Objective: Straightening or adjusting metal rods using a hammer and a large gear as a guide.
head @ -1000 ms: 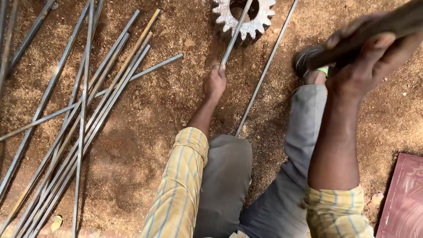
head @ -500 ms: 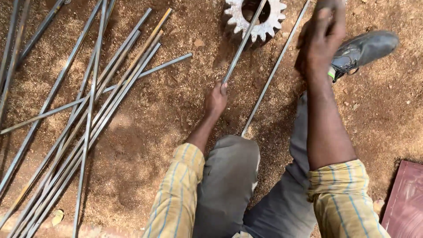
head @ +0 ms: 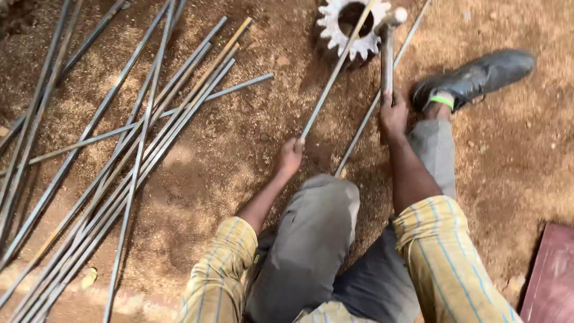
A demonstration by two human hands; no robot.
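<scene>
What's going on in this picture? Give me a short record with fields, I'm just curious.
Setting: bare dirt ground
Left hand: grips the near end of a thin metal rod lying across a toothed gear
Right hand: holds a hammer by the handle, head at the gear
Nearby: second rod beside the first; pile of rods to the left
Foot: dark shoe stretched out on the right

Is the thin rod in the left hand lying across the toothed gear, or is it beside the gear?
Across it. The rod, held by the left hand, runs up over the open centre of the gear and past its rim.
</scene>
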